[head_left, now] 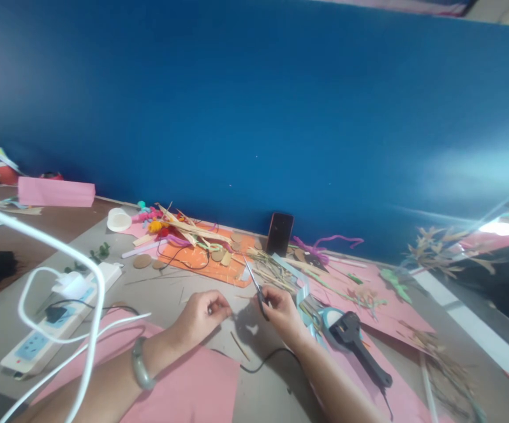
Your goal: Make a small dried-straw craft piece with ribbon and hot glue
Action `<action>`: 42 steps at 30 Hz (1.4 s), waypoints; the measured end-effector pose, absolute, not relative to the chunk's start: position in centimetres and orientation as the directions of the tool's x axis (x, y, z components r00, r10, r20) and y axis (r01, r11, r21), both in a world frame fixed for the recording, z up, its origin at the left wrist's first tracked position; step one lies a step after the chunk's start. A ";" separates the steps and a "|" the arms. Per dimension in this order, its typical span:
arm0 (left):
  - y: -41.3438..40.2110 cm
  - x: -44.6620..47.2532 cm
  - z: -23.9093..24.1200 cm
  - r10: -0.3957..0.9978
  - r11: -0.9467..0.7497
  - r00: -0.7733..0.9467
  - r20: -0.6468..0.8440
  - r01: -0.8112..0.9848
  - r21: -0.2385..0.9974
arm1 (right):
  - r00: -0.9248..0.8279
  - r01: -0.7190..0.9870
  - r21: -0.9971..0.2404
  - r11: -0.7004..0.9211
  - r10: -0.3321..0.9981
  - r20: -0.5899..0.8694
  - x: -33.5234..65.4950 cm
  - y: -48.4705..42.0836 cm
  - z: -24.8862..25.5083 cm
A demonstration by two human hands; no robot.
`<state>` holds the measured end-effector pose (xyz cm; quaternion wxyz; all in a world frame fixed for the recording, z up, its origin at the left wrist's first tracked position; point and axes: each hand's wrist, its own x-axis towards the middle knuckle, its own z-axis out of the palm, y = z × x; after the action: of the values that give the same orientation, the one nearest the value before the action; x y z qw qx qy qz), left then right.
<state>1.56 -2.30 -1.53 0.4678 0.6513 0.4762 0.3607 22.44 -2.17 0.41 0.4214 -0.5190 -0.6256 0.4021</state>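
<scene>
My right hand is closed around the black handles of a pair of scissors, whose blades point up and away toward the orange sheet. My left hand, with a grey bangle on its wrist, is curled in a pinch just left of the scissors; what it pinches is too small to make out. Both hands hover over the grey table, near a thin straw sliver and a pink paper sheet.
A black glue gun lies right of my right hand, its black cord crossing below. A white power strip with white cables sits left. A dark phone leans on the blue wall. Straw, pipe cleaners and cardboard discs litter the orange and pink sheets.
</scene>
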 end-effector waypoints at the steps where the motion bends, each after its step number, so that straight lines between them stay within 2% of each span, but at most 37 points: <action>1: -2.4 1.7 -1.6 0.956 -0.084 0.292 0.007 0.252 0.964 | -0.120 0.282 -0.952 0.124 0.988 0.093 22.3 -2.2 0.4; 6: -2.6 2.0 -1.4 0.946 -0.039 0.321 0.035 0.007 0.999 | -0.200 0.257 -0.964 0.075 0.980 0.023 21.4 -3.0 0.8; 12: -2.4 1.6 -1.1 0.949 0.003 0.314 0.008 -0.034 0.999 | -0.222 0.273 -0.959 0.074 0.975 0.012 21.3 -3.3 0.9; 19: -2.2 1.6 -1.0 0.948 0.022 0.319 -0.011 -0.029 0.999 | -0.228 0.267 -0.962 0.054 0.974 -0.009 21.3 -3.2 0.7; 26: -2.3 1.6 -0.7 0.944 0.129 0.310 -0.111 -0.039 0.991 | -0.249 0.206 -0.978 0.019 0.968 -0.034 21.2 -3.4 1.1; 29: -2.4 1.6 -0.8 0.950 0.090 0.301 -0.081 -0.015 0.996 | -0.263 0.240 -0.971 0.023 0.964 -0.042 21.1 -3.4 1.1; 35: -2.6 1.7 -0.7 0.931 -0.127 0.359 0.060 0.166 0.978 | -0.294 0.370 -0.923 0.102 0.956 -0.013 21.1 -3.3 0.7; 42: -2.7 1.8 -1.2 0.881 -0.037 0.471 -0.047 0.168 0.985 | -0.295 0.305 -0.951 0.057 0.955 -0.037 20.9 -3.5 1.1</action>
<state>1.82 -2.72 -1.19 0.5631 0.6468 0.4053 0.3167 20.88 -3.54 1.12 0.3370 -0.4889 -0.6441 0.4822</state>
